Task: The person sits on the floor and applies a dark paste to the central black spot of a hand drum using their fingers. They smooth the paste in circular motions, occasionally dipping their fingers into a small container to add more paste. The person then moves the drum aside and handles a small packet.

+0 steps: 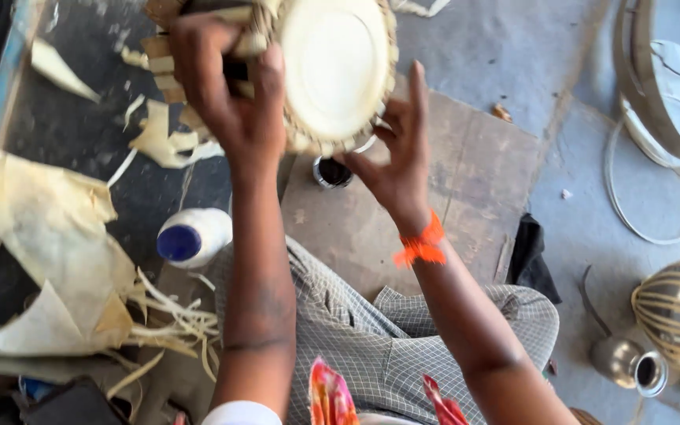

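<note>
A small dark-filled tin [332,172] and a white bottle with a blue cap [193,237] stood just beneath the hands, hemming the brown board [474,181]; its right half lay open, while hide scraps [49,260] crowded the left floor.

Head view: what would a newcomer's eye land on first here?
First, the round drum with a pale skin face at top centre, with the left hand gripping its laced side and the right hand open at its lower edge. Next, the pale hide scraps heaped at left.
</note>
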